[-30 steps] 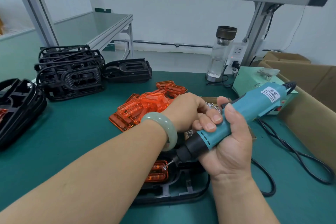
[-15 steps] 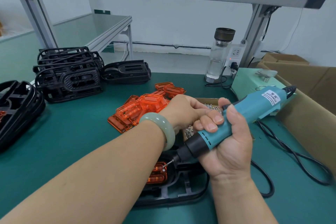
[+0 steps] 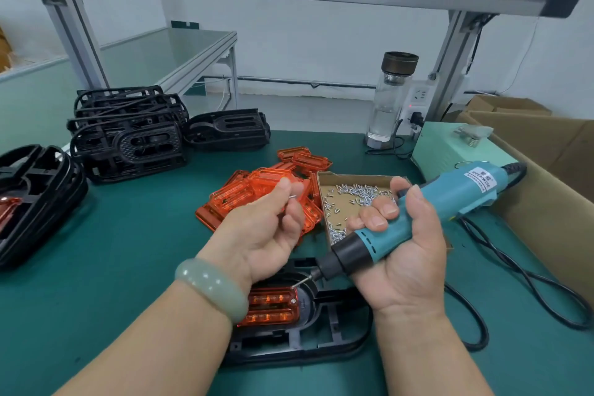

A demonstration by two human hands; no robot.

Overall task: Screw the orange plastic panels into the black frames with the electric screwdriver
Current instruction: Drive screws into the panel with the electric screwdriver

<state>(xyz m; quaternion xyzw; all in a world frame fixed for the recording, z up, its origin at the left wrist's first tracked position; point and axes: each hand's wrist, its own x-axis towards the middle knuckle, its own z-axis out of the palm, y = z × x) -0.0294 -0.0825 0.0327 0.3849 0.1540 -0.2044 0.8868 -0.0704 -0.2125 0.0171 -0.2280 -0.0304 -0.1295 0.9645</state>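
head view: left grip (image 3: 261, 231) pinches a screw (image 3: 292, 198); right grip (image 3: 407, 270) wraps the screwdriver (image 3: 450, 199).

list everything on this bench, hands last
electric screwdriver: one, teal and black, in right hand
black frame: one, black, near edge, under the screwdriver
orange panel: one, orange, seated in that frame
loose panels: a pile, orange, mid-table
spare frames: several stacks, black, back left
screw tray: one, cardboard, beside the pile, many silver screws
bottle: one, clear, at back
left hand: one, pinching a single screw
right hand: one, gripping the screwdriver
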